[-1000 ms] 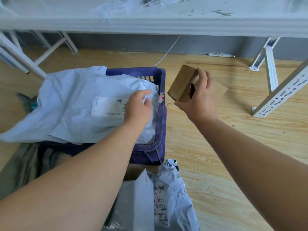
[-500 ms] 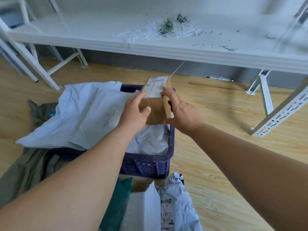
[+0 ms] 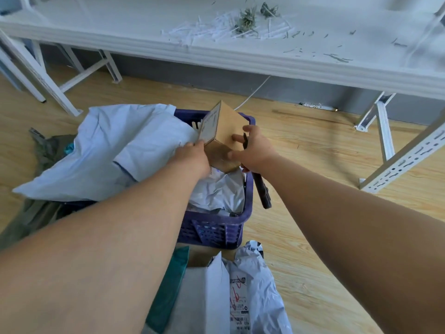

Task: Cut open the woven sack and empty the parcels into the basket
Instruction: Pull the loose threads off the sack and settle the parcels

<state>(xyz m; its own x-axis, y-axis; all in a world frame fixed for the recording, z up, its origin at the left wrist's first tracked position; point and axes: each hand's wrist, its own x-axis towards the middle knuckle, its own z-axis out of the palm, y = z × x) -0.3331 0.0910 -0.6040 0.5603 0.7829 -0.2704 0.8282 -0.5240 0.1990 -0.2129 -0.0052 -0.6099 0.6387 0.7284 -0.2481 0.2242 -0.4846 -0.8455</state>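
Right, box: I see a small brown cardboard box with a white label (image 3: 225,131) tilted on one corner over the far end of the basket, at about 12 o'clock from my view's centre.
Left hand: my left hand (image 3: 193,156) presses against the box's near-left side, fingers laid along it; how far they curl I cannot tell.
Right hand: my right hand (image 3: 254,149) holds the box's right face with fingers spread, while a dark folding cutter (image 3: 261,189) sits gripped in the palm, its handle sticking back towards 5 o'clock.
Basket: the purple slotted plastic basket (image 3: 216,229) stands on the wooden plank floor (image 3: 313,150), filled with crumpled white plastic mailers (image 3: 216,191).
Big parcel: a large pale-blue plastic mailer bag (image 3: 125,150) lies over the basket's left rim, at 9 o'clock of the box.
Near parcels: white printed poly mailers (image 3: 243,292) lie at 6 o'clock, just beside the basket's near wall.
Bench: a white metal-legged table strewn with paper shreds (image 3: 216,30) runs across 12 o'clock.
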